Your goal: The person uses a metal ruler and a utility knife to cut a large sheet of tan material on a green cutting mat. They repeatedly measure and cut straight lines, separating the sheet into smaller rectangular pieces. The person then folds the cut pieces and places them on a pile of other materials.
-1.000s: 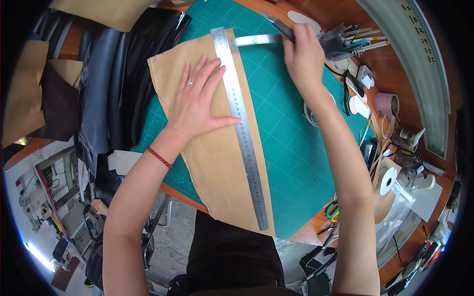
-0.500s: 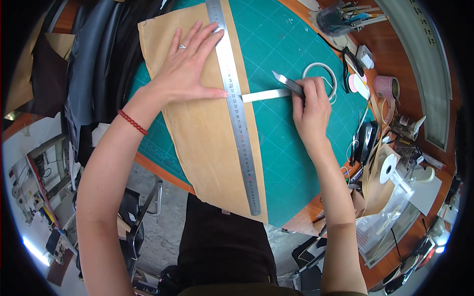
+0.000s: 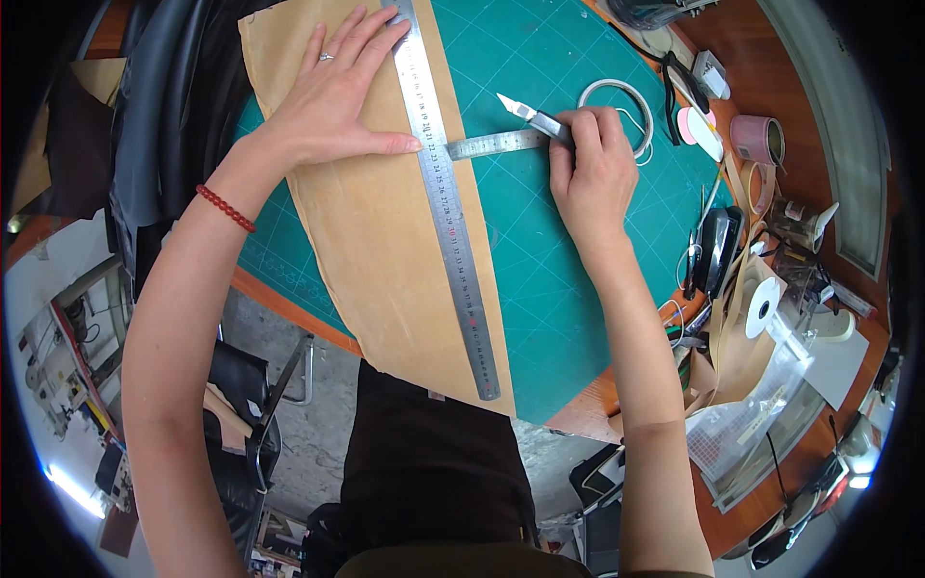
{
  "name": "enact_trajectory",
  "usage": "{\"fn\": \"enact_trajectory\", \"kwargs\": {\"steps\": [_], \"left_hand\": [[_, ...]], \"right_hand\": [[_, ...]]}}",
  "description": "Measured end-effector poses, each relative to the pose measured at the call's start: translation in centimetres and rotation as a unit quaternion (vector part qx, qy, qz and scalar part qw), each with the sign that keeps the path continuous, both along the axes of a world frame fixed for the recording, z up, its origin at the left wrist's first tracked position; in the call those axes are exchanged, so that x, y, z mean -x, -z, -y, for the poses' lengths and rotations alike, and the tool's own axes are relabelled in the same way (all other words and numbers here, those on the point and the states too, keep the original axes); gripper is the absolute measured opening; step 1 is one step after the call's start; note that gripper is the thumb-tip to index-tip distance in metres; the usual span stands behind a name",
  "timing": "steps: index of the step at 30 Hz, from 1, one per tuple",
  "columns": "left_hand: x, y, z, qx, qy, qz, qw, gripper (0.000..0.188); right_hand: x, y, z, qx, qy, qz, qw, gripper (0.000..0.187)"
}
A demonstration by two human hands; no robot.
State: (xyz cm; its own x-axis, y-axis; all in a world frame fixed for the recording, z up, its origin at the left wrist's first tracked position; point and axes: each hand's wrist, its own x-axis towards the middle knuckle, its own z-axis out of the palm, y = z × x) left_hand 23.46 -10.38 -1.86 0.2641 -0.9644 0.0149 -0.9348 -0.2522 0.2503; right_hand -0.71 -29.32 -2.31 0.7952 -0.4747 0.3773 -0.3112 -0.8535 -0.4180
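Note:
A large tan sheet (image 3: 376, 260), leather or paper, lies across the green cutting mat (image 3: 559, 279). Along its right side runs a long steel ruler (image 3: 445, 207). My left hand (image 3: 332, 106) is spread over the sheet, fingertips and thumb pressing on the long ruler. In my right hand (image 3: 597, 173) is a craft knife (image 3: 530, 116), its blade pointing up and left, away from the sheet. A short steel ruler (image 3: 496, 144) reaches leftward from under the same fingers, its far end at the long ruler over the sheet's right margin.
A ring-shaped roll (image 3: 617, 91) lies on the mat beyond my right hand. At the right edge stand a pink tin (image 3: 756, 142), a black stapler (image 3: 718, 252), a white spool (image 3: 761, 303) and loose scraps. Dark rolled material (image 3: 178, 144) hangs at the left.
The view has shifted, so the sheet and both hands appear higher and further left. The short ruler now shows its markings instead of glare. Both hands keep their holds.

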Motion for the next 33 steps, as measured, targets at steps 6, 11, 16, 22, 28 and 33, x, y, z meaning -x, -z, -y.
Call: {"fn": "enact_trajectory", "kwargs": {"steps": [6,11,16,22,28,33], "left_hand": [[0.1,-0.4,0.1,-0.016,-0.019,-0.027,0.999,0.113],[-0.1,-0.9,0.6,-0.031,-0.036,-0.032,0.998,0.082],[0.0,-3.7,2.6,-0.134,-0.064,0.007,0.989,0.1],[-0.6,-4.5,3.8,-0.172,-0.075,0.016,0.982,0.119],[-0.6,-4.6,3.7,-0.168,-0.082,-0.004,0.982,0.119],[-0.8,-4.5,3.6,-0.153,-0.078,-0.013,0.985,0.117]], "right_hand": [[0.5,-2.4,1.1,-0.009,0.011,-0.08,0.997,0.018],[1.1,-5.6,4.6,-0.049,0.043,-0.007,0.998,0.021],[-7.9,-6.0,1.8,-0.259,0.009,-0.065,0.964,0.033],[-15.2,-3.9,-0.2,-0.102,-0.025,-0.099,0.99,0.032],[-16.7,-3.9,-1.5,-0.001,-0.033,-0.126,0.991,0.045],[-17.1,-4.5,-2.7,0.021,-0.04,-0.142,0.989,0.047]]}}
